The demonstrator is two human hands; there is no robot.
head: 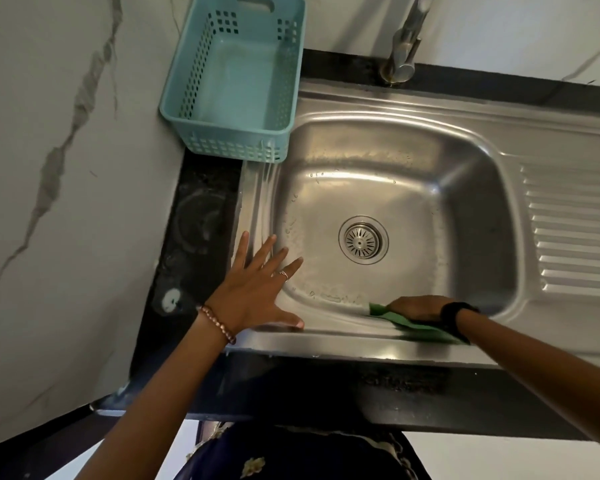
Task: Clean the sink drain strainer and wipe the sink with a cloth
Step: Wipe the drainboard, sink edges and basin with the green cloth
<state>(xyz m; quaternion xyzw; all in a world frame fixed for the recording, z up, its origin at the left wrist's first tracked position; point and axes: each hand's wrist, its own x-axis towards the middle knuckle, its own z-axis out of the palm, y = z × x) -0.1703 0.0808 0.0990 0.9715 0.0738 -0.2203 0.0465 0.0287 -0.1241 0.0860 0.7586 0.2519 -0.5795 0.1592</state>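
Right hand point(417, 307) presses green cloth point(420, 329), grip unclear, on sink point(326, 337) near rim; left hand point(257, 289) splayed flat; advise firm overlapping strokes.

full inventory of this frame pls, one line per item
sink: 1, steel, set in the dark counter
drain strainer: 1, steel, seated in the basin floor
drainboard: 1, ribbed steel, right of the basin
tap: 1, steel, behind the basin
basket: 1, teal, back-left of the basin
cloth: 1, green, on the basin's near rim
left hand: fingers spread, flat on the sink's left rim
right hand: pressing on the cloth
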